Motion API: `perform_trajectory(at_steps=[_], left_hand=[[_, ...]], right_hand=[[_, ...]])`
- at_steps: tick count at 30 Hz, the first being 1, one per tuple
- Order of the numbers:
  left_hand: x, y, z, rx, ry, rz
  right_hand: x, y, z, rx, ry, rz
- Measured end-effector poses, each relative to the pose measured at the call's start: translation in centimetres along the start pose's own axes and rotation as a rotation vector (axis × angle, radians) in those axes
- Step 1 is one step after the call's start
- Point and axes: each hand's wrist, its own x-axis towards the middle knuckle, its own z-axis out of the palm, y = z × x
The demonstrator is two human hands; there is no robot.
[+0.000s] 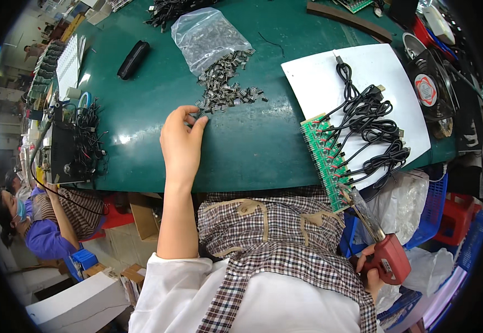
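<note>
Where the loose heap of small dark metal parts (227,89) spills from the mouth of a clear plastic bag (208,36) on the green worktop (153,105), I see my left hand (181,141) reaching its near edge. The thumb and first fingers (189,115) are pinched together at the outermost pieces — I think they hold one part, but it is too small to be sure. The heap lies in the middle of the worktop, just beyond that hand.

My right hand (370,269) is low at the right, below the worktop edge, closed around the red grip of a soldering gun (383,250), whose tip points up toward a green circuit board (327,161). That board juts over the worktop edge, with a tangle of black cables (366,125) running from it across a white sheet (358,66).

Further out, a black pouch (133,59) lies to the left of the bag, and a black fan (430,89) stands at the right rim. At the far left sits a black box with wires (72,147) — beside it, another person in a purple sleeve (47,236).
</note>
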Motion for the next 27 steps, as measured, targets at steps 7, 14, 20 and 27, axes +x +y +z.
perform_trajectory(at_steps=[7,14,20,27], left_hand=[[1.3,-0.2,-1.4,0.022,-0.099,0.147],[-3.2,3.6,0.0,-0.704,-0.461,-0.112],[-9.8,8.7,1.7,-0.941,-0.955,-0.411],[-12.0,9.4,4.1,-0.998,-0.822,-0.256]], right_hand=[[0.4,-0.6,1.5,0.024,0.112,0.014],[-0.3,-0.3,0.2,0.117,0.023,0.089],[-0.8,-0.2,-0.8,0.126,0.005,0.127],[-1.0,0.3,-1.5,0.128,-0.03,0.174]])
